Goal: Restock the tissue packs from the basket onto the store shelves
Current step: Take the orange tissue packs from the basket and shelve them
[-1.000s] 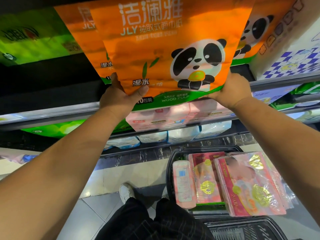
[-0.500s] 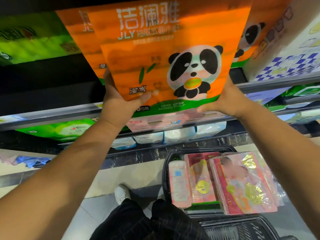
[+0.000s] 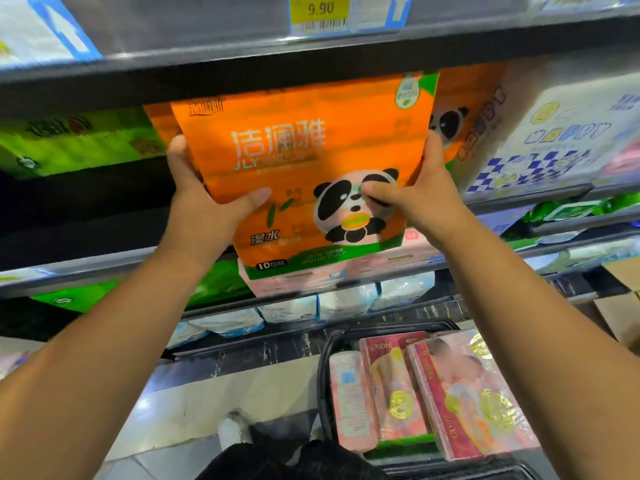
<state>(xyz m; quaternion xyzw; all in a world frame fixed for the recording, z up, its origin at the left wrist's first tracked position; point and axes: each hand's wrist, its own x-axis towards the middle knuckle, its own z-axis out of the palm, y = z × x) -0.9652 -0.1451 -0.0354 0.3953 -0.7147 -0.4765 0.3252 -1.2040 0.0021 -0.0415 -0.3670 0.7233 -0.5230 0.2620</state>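
Observation:
An orange tissue pack (image 3: 304,161) with a panda picture stands at the front edge of a store shelf (image 3: 104,268), under the shelf above. My left hand (image 3: 204,202) grips its left side, thumb across the front. My right hand (image 3: 422,199) grips its right side, thumb lying over the panda. More orange packs (image 3: 464,109) stand behind it to the right. Below, a black basket (image 3: 323,382) holds pink tissue packs (image 3: 460,393) standing on edge.
A green pack (image 3: 76,143) lies to the left on the same shelf, and a white checked pack (image 3: 554,140) to the right. Lower shelves hold pink and white packs (image 3: 343,299). A yellow 9.90 price tag (image 3: 320,10) sits on the upper shelf edge. Cardboard boxes (image 3: 620,306) stand far right.
Both hands have slid up from the pack's bottom corners to its sides, and the pack sits further back, upright under the upper shelf. My view has tilted upward.

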